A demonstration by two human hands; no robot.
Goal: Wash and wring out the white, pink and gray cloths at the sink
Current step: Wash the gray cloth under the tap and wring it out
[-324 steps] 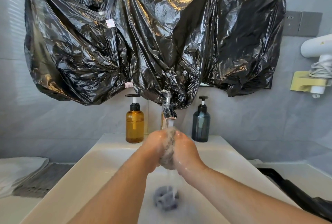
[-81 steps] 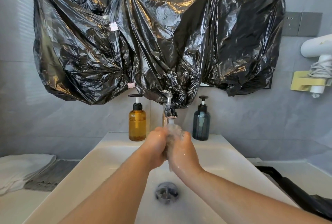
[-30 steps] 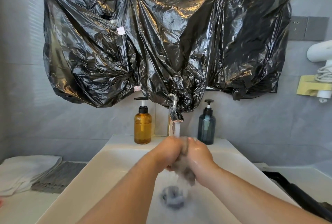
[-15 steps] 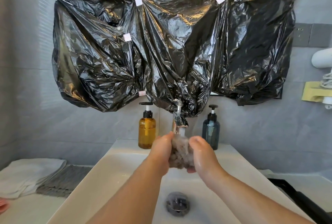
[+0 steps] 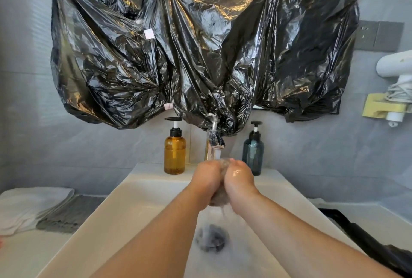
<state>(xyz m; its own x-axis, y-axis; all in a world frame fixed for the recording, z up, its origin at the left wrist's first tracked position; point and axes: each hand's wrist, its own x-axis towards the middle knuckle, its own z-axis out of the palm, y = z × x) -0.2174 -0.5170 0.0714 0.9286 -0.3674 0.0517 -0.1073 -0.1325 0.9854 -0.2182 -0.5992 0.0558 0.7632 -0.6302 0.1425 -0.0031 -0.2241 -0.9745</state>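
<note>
Gray bathroom tiles and taped-up black plastic sheeting (image 5: 200,43) back a white sink (image 5: 142,188). Over its basin the left hand (image 5: 208,179) and right hand (image 5: 239,182) curl tightly round a wet gray cloth (image 5: 219,198) bunched between them, just below the faucet (image 5: 214,143). Water falls toward the drain (image 5: 213,237). An amber bottle (image 5: 175,155) and a blue bottle (image 5: 253,155) flank the faucet. A folded white cloth (image 5: 29,204) lies on the left counter.

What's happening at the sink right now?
A person squeezes a bunched gray cloth between the left hand and right hand, just below the faucet, over the sink. Water falls from it toward the drain. A folded white cloth and a second gray cloth lie on the counter to the left.
</note>
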